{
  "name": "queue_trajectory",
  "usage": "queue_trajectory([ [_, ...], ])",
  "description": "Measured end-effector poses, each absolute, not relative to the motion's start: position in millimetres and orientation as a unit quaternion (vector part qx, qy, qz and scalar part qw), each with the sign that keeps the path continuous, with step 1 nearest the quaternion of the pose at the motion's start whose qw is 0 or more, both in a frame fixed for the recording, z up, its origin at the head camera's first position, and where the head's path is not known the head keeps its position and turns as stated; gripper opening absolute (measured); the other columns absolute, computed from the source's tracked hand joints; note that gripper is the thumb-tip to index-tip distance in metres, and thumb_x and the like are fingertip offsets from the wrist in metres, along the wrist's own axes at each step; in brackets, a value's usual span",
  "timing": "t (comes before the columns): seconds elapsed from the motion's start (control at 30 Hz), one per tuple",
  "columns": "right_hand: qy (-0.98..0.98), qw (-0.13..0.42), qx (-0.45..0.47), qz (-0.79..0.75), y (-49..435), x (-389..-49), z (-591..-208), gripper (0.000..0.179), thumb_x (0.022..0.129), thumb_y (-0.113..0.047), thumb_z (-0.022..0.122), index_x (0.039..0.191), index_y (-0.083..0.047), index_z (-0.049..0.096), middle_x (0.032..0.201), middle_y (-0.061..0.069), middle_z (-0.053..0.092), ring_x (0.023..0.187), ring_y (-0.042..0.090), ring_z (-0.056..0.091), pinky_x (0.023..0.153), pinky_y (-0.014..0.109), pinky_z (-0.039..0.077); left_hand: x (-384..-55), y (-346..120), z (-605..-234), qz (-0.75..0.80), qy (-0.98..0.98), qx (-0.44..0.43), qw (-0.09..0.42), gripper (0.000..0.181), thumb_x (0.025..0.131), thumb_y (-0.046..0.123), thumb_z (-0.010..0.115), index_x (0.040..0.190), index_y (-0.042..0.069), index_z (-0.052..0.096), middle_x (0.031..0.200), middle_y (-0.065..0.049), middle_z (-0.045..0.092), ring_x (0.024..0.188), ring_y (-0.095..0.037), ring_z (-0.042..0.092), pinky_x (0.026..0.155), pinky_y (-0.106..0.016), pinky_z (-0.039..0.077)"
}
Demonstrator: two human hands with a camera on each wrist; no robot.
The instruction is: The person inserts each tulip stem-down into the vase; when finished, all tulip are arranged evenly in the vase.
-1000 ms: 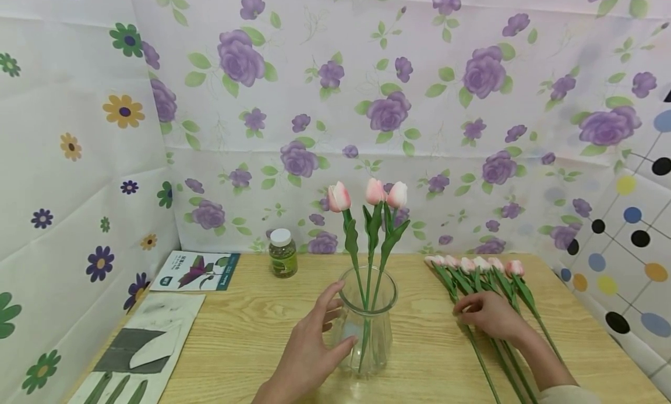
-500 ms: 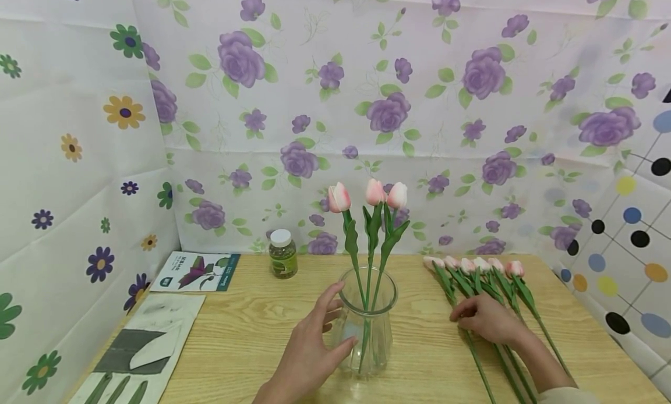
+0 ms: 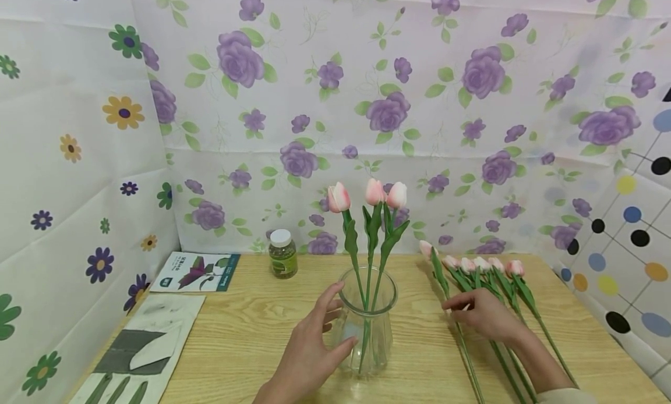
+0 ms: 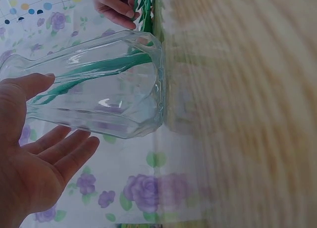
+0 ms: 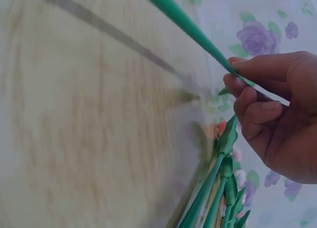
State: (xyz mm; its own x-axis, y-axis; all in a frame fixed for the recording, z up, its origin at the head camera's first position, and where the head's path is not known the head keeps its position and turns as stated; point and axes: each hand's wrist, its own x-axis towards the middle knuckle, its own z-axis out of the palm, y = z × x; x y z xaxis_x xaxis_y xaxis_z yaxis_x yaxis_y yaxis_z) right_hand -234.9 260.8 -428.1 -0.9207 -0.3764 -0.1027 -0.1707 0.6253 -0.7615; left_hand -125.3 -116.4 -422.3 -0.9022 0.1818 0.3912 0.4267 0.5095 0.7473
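Observation:
A clear glass vase [image 3: 385, 340] holds three pink-and-white tulips [image 3: 374, 192] upright. My left hand [image 3: 306, 348] is at the vase's left side, thumb across the near side and fingers loosely extended beside the glass; in the left wrist view the thumb tip overlaps the glass [image 4: 114, 84]. At the right, my right hand [image 3: 484, 316] pinches the green stem of one tulip [image 3: 439, 273] between thumb and fingertips. The right wrist view shows this stem [image 5: 190, 29] raised above the table, with its shadow beneath. Several more tulips [image 3: 516, 268] lie alongside under and beyond the hand.
A small jar with a white lid [image 3: 283, 254] stands at the back, left of the vase. Farther left lie a printed card [image 3: 196, 271] and a pale cloth-like sheet with grey and green shapes [image 3: 141, 348]. Patterned cloth walls enclose the wooden table [image 3: 241, 322].
My right hand has shifted slightly left, pulling the leftmost tulip away from the others; its head has risen and moved left. The left hand and vase stay in place.

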Motion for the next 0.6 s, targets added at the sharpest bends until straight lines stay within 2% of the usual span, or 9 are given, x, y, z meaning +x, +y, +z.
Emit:
queue_trajectory([
  [0.2,0.871,0.137,-0.148,-0.448,259,-234,-422,0.036,0.102,-0.015,0.069,0.135,0.000,0.070,0.120,0.019,0.069,0.057,0.010,0.041,0.050,0.029,0.041,-126,-116,-423,-0.459,-0.860,-0.176,0.135,0.094,0.089,0.013,0.086,0.164,0.028,0.031,0.135,-0.010,0.069,0.120,-0.030,0.072,0.092,-0.047,0.064],
  [0.33,0.849,0.144,-0.141,-0.488,258,-233,-419,0.044,0.103,-0.020,0.070,0.139,0.004,0.065,0.114,0.017,0.071,0.050,0.007,0.030,0.046,0.028,0.036,-126,-116,-423,-0.458,-0.860,-0.177,0.136,0.095,0.089,0.013,0.086,0.164,0.030,0.030,0.135,-0.010,0.069,0.120,-0.030,0.072,0.092,-0.046,0.064],
  [0.5,0.836,0.129,-0.117,-0.520,254,-230,-413,0.045,0.102,-0.021,0.071,0.139,0.004,0.065,0.093,0.003,0.068,0.052,0.007,0.033,0.047,0.029,0.036,-126,-116,-423,-0.456,-0.862,-0.174,0.138,0.096,0.090,0.014,0.086,0.164,0.035,0.029,0.135,-0.009,0.069,0.120,-0.029,0.072,0.092,-0.044,0.064],
  [0.6,0.830,0.117,-0.107,-0.535,251,-228,-409,0.043,0.102,-0.020,0.071,0.138,0.004,0.066,0.078,0.000,0.058,0.054,0.007,0.033,0.048,0.029,0.035,-125,-116,-423,-0.456,-0.862,-0.172,0.138,0.096,0.090,0.014,0.086,0.163,0.038,0.028,0.135,-0.008,0.069,0.120,-0.029,0.072,0.093,-0.044,0.064],
])
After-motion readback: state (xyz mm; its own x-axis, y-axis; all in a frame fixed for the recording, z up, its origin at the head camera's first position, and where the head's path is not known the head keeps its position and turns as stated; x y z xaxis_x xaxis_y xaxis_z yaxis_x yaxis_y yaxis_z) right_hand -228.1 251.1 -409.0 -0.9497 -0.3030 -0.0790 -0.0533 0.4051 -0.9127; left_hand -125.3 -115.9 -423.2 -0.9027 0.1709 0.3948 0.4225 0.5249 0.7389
